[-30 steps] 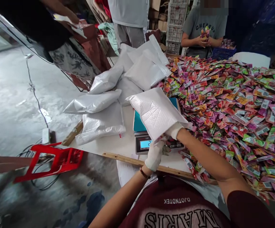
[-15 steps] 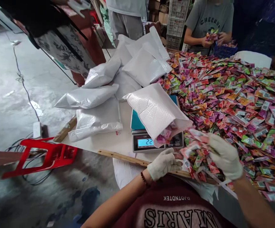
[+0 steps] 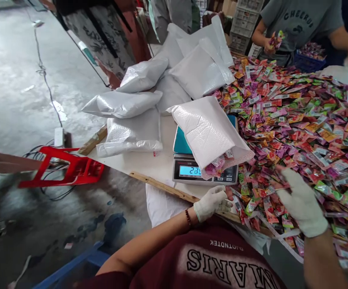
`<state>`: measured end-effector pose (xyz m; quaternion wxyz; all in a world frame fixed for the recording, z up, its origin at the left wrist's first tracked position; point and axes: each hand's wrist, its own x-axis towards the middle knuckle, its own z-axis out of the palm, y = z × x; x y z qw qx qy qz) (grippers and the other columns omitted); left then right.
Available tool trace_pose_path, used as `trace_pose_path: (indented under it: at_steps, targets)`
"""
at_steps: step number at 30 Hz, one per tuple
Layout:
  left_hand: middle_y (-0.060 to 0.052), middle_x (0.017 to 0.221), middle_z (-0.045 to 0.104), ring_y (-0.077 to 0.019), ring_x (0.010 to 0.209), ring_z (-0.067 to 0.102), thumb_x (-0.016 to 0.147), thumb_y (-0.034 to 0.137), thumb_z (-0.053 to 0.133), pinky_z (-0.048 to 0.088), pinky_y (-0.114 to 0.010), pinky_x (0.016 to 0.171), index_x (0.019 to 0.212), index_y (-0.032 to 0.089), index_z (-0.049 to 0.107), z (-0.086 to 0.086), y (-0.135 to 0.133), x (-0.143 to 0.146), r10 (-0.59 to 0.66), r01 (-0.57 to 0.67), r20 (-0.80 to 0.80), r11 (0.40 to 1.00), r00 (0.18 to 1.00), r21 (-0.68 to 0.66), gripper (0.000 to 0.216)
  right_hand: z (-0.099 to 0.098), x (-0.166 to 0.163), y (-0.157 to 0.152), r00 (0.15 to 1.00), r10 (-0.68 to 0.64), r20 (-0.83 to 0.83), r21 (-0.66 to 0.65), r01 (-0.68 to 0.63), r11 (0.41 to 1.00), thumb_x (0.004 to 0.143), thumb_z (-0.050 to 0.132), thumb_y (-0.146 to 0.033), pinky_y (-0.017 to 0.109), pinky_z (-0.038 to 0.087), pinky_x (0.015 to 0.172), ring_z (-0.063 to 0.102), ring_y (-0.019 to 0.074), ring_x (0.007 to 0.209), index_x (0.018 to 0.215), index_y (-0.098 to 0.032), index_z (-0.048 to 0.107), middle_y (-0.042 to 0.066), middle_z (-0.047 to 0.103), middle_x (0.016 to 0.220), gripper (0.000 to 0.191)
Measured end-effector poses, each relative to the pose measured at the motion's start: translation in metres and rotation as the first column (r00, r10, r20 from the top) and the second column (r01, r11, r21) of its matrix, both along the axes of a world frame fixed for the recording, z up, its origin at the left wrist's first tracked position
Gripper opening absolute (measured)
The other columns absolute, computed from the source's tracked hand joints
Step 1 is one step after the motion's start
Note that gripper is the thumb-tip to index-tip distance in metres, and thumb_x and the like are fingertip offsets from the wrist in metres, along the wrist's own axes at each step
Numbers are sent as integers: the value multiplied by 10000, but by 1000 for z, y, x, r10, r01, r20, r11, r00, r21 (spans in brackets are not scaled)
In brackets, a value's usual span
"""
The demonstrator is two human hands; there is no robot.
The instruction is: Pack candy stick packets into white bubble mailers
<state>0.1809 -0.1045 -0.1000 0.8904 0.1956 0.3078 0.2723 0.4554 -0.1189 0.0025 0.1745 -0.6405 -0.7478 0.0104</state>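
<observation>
In the head view my left hand (image 3: 213, 203), in a white glove with bare fingertips, rests at the table's front edge. Its fingers are loosely bent and apart, with nothing visible in them. My right hand (image 3: 302, 204), gloved alike, is over the near part of a heap of small colourful snack packets (image 3: 300, 124), fingers spread and slightly blurred. Between the heap and the white mailers stands a digital scale (image 3: 182, 180) with a lit display. A white padded mailer (image 3: 205, 130) lies on the scale, its mouth towards me and packets showing inside.
Several filled white mailers (image 3: 134, 130) are piled on the table's left. A wooden strip (image 3: 162, 188) edges the table. A red plastic stool (image 3: 62, 166) and cables lie at floor level, left. Across the heap, a co-worker (image 3: 300, 28) holds packets near a blue basket (image 3: 309, 62).
My right hand has moved right and lowered over the heap; the blurred packets at its fingers are no longer there. My left hand's fingers have curled a little. The display reading has changed.
</observation>
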Motion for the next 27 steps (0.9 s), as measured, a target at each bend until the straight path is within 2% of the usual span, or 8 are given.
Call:
trace_pose_path:
  at_steps: [5,8,11,15,18,23,25,27]
  targets:
    - [-61,989,648,-116,718,622,688,446,820,499,-270,679,1099,162,603,15,10,-8,54,-30,-133,984,990,176,545,-4,-81,36,962,243,-127,-87,-255,963,971,447,-283,407,489,979,613,256,1103,1273,-219,560,106,655,1189,328]
    - [-58,1006,647,-130,756,625,682,463,818,507,-264,674,1134,166,593,23,13,-14,96,-55,-152,967,984,251,586,-5,-109,51,948,299,-107,-105,-310,945,977,452,-304,400,502,898,615,271,1048,1252,-199,572,114,669,1133,318]
    - [-56,980,648,-140,752,634,697,479,797,521,-256,636,1113,162,598,26,15,-17,129,-77,-173,957,977,279,560,-2,-121,58,955,291,-52,-117,-296,948,975,448,-310,371,494,808,617,266,946,1149,-188,602,108,677,1023,263]
    - [-52,890,663,-148,649,629,767,540,696,537,-276,553,1059,170,608,25,27,-18,262,-191,-236,939,936,286,480,-3,-105,55,975,222,0,-157,-219,963,962,461,-291,337,476,798,617,243,931,1095,-186,610,95,680,1009,225]
    - [-39,761,667,-160,612,625,768,509,682,552,-289,561,922,173,627,23,41,-22,353,-248,-301,909,886,335,374,-19,-73,46,988,98,121,-263,-63,963,917,475,-200,324,465,837,617,238,989,1135,-181,616,103,670,1106,260]
    - [-17,635,634,-134,530,592,744,484,692,520,-257,511,749,165,593,24,52,-22,357,-213,-354,898,864,385,333,-64,-16,30,907,-129,401,-428,310,849,867,533,-170,324,465,766,618,244,951,1248,-154,597,156,584,1270,386]
    - [-3,612,606,-116,483,558,755,517,675,481,-241,466,732,166,566,24,47,-19,367,-217,-370,896,854,388,368,-76,0,27,904,-140,405,-447,329,832,874,510,-138,311,467,787,607,235,974,1209,-142,618,151,605,1206,351]
    - [2,626,600,-113,490,557,762,542,664,474,-239,472,754,169,552,24,37,-17,320,-183,-357,912,877,367,389,-82,13,24,932,-117,343,-439,269,858,875,469,-92,298,468,841,591,222,1013,1149,-125,640,137,632,1106,325]
